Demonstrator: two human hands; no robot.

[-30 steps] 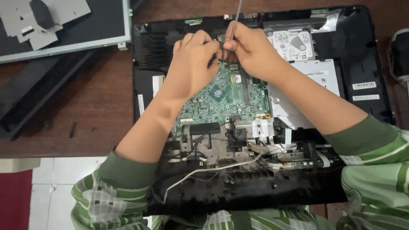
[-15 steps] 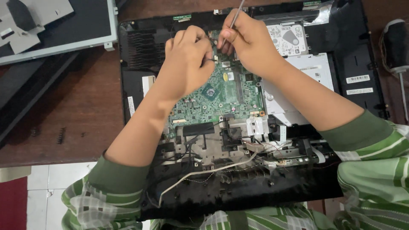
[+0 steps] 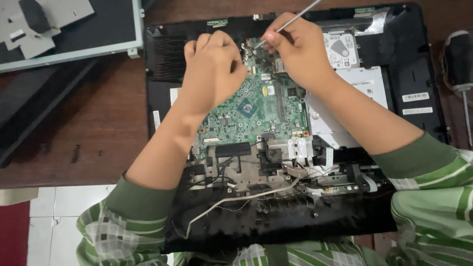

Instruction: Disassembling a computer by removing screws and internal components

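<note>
Right hand (image 3: 295,49) pinches a thin silver metal probe (image 3: 290,22), tip at the green circuit board's (image 3: 251,106) twelve o'clock edge; left hand (image 3: 212,69), curled and holding nothing visible, steadies there. Prying underway; judged delicate.

I am viewing a dark reddish-brown wooden table (image 3: 98,123), spreading left of the grip and showing again as a strip beyond it. Below the table's near edge, left of and nearer than the grip, pale floor tiles (image 3: 64,207) are showing, with a red mat (image 3: 12,234) lying at the far left corner. Soft, even light is falling across the wood.
</note>
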